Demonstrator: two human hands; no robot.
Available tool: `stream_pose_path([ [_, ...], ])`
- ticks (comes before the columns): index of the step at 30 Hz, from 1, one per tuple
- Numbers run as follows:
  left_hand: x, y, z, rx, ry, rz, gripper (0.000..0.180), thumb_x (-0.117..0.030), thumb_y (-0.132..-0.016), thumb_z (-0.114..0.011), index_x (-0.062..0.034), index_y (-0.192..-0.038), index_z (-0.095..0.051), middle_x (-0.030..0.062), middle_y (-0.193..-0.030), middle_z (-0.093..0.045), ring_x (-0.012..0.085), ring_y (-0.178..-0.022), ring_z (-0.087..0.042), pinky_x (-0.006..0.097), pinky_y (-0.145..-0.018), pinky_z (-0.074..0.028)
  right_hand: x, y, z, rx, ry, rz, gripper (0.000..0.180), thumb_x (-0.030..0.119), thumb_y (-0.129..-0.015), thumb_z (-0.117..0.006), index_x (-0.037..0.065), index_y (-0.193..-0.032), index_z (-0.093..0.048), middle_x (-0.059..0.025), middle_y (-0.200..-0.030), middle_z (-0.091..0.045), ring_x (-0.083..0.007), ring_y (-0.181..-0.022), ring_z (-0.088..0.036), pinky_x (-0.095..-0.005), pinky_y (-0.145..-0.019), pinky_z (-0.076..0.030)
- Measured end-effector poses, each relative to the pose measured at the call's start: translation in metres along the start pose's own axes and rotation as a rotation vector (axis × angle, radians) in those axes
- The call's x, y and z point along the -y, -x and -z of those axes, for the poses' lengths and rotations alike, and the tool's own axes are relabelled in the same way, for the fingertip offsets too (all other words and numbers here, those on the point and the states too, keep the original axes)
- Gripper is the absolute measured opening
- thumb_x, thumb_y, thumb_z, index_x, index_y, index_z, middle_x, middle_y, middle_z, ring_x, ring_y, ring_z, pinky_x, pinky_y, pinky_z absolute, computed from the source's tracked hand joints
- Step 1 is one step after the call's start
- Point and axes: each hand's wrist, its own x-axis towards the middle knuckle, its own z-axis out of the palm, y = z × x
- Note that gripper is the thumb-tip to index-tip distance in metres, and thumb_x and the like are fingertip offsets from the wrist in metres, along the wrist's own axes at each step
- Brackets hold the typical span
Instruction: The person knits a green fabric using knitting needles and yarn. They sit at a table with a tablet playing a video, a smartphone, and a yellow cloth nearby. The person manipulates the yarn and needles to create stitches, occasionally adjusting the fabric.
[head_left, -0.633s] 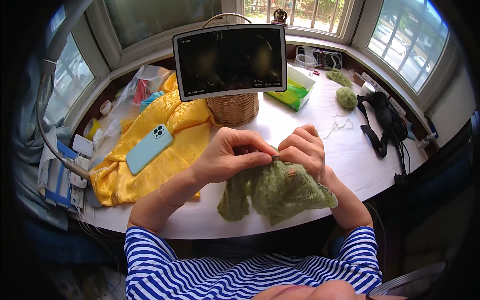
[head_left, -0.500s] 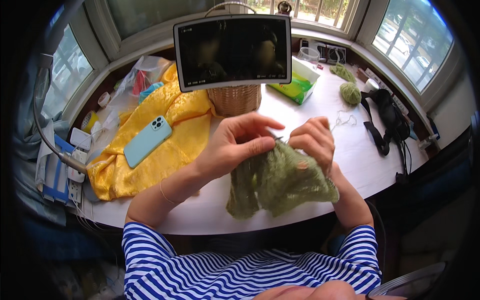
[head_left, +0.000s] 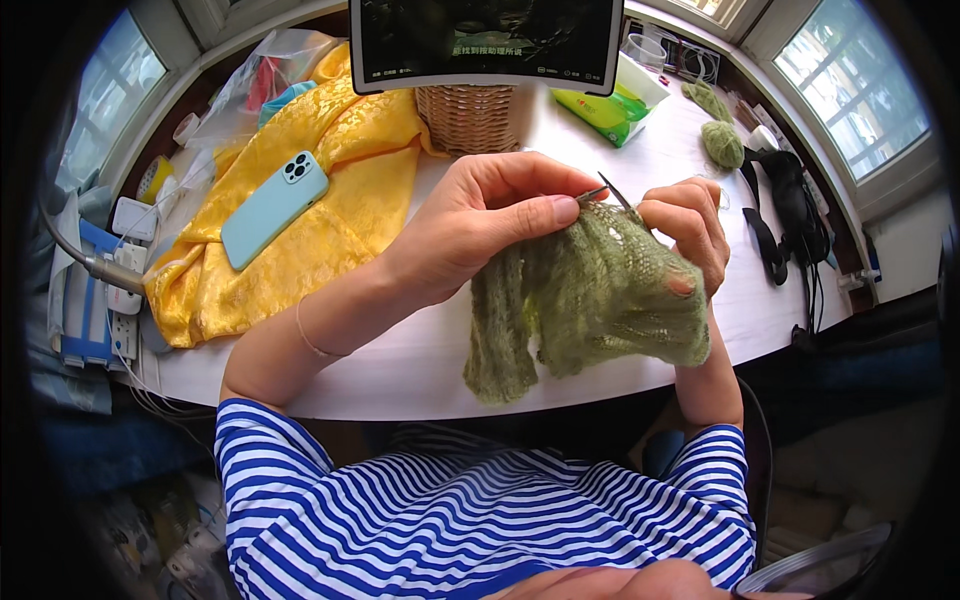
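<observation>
A fuzzy green piece of knitting [head_left: 610, 290] hangs between my hands above the near part of the table. My left hand [head_left: 500, 215] pinches its upper edge, thumb and forefinger closed where the stitches sit on a dark knitting needle. My right hand [head_left: 695, 225] is curled round the other end of the work, partly behind the fabric. Between the hands, the dark tips of the knitting needles [head_left: 612, 188] stick up and meet at an angle. A fingertip of the right hand shows through the loose fabric. A green yarn ball [head_left: 722, 145] lies at the far right.
Left on the table, a light blue phone [head_left: 273, 212] lies on yellow cloth [head_left: 370, 170]. A screen [head_left: 480, 40] stands before a wicker basket [head_left: 467, 118]. Beside it is a green tissue pack [head_left: 608, 110]. A black strapped bag [head_left: 795, 210] lies right; power strips [head_left: 125, 300] lie left.
The view has tilted down, so the table things sit higher. My hands have parted slightly, and the needle tips now show crossed between them. The screen now shows a different picture.
</observation>
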Motion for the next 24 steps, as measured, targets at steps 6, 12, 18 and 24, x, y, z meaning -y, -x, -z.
stream_pose_path([
  [6,0.001,0.0,0.0,0.008,0.055,-0.003,0.02,-0.016,-0.085,-0.064,-0.0031,-0.1,-0.062,0.0044,-0.094,-0.064,0.0084,-0.088,-0.059,0.023,-0.08,-0.049,0.01,-0.008,0.002,0.069,0.004,-0.017,0.042,0.044,-0.086,-0.051,0.004,-0.081,-0.063,-0.0049,-0.07,-0.058,-0.0171,-0.06,-0.052,-0.0311,-0.067,-0.035],
  [12,0.002,0.0,0.001,0.033,0.118,0.038,0.019,-0.016,-0.086,-0.063,-0.0028,-0.099,-0.061,0.0033,-0.09,-0.064,0.0076,-0.082,-0.06,0.021,-0.077,-0.05,0.012,-0.028,0.008,0.13,-0.005,0.013,0.041,0.045,-0.083,-0.052,0.007,-0.071,-0.058,-0.0037,-0.063,-0.054,-0.0162,-0.057,-0.049,-0.0297,-0.066,-0.033],
  [18,0.007,-0.001,-0.001,-0.009,0.24,0.043,0.02,-0.013,-0.087,-0.06,-0.0019,-0.103,-0.059,0.0042,-0.094,-0.063,0.0078,-0.087,-0.059,0.021,-0.078,-0.05,0.012,-0.026,0.003,0.088,0.132,0.045,0.031,0.037,-0.069,-0.066,0.007,-0.069,-0.057,-0.003,-0.063,-0.052,-0.0155,-0.057,-0.048,-0.0288,-0.064,-0.033],
  [24,0.016,-0.001,0.002,-0.047,-0.136,-0.06,0.019,-0.01,-0.087,-0.06,-0.0009,-0.103,-0.061,0.0026,-0.092,-0.062,0.0054,-0.084,-0.057,0.019,-0.075,-0.048,0.007,-0.015,0.003,0.107,0.196,0.067,0.035,0.039,-0.066,-0.069,0.006,-0.072,-0.059,-0.0028,-0.066,-0.054,-0.0172,-0.059,-0.05,-0.0298,-0.064,-0.033],
])
